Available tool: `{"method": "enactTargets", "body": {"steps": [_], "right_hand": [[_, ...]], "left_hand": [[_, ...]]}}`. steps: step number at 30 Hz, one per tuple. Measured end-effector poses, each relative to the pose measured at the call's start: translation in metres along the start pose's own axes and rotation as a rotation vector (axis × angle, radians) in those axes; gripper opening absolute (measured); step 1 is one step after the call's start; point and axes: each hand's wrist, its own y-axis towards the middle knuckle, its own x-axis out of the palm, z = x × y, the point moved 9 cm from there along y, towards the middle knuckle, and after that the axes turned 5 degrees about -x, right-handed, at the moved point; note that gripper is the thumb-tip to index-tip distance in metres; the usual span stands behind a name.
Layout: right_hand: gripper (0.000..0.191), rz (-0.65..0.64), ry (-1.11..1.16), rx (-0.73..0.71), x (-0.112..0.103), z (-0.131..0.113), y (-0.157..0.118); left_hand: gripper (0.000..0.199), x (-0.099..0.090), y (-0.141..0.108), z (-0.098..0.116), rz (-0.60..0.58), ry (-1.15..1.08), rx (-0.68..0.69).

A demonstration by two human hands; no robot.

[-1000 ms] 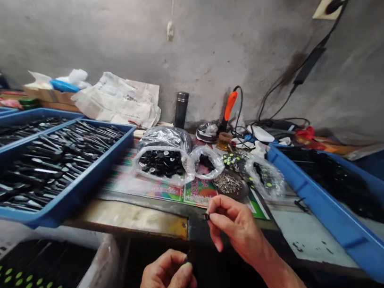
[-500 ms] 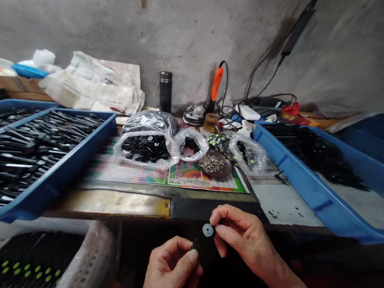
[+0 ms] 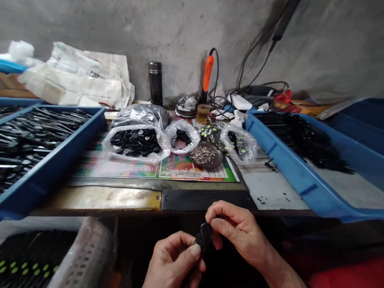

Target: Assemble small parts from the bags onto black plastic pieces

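My left hand (image 3: pixel 175 265) pinches a small dark part (image 3: pixel 201 242) between thumb and forefinger; its full shape is lost against the dark background. My right hand (image 3: pixel 238 233) is closed at the fingertips on a small round black disc (image 3: pixel 206 229). The disc sits at the upper end of the dark part, touching or very close to it. Both hands are just in front of the table edge. Beyond them lie an open plastic bag of black discs (image 3: pixel 136 142), a smaller bag of black parts (image 3: pixel 183 136) and a dish of small metal pins (image 3: pixel 206 155).
Blue trays of black parts stand left (image 3: pixel 95 129) and right (image 3: pixel 287 164). A white perforated basket (image 3: pixel 71 280) with green-dotted black pieces is at lower left. An orange-handled tool (image 3: pixel 208 72) stands at the back beside a black cylinder (image 3: pixel 156 83).
The disc in my right hand has come down against the part in my left hand, and its pale face has turned away, now showing black. The view has shifted slightly.
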Motion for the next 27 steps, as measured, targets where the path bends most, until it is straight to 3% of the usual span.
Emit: {"method": "enactTargets", "body": {"steps": [5, 13, 19, 23, 27], "right_hand": [[0.022, -0.032, 0.058, 0.011, -0.004, 0.005, -0.002], [0.019, -0.189, 0.0, 0.029, 0.002, -0.001, -0.006], [0.02, -0.176, -0.015, 0.045, 0.002, 0.003, -0.013], [0.027, -0.075, 0.018, 0.061, -0.002, 0.009, -0.018], [0.028, -0.095, -0.029, 0.04, -0.001, 0.008, -0.021]], "left_hand": [[0.04, 0.002, -0.002, 0.0, 0.038, 0.058, 0.01], [0.05, 0.002, -0.003, -0.002, 0.103, 0.22, 0.111], [0.029, -0.006, -0.011, 0.01, 0.204, 0.535, 0.337], [0.021, 0.0, -0.017, 0.022, 0.229, 0.729, 0.466], [0.013, 0.008, -0.025, 0.032, 0.27, 0.863, 0.614]]}}
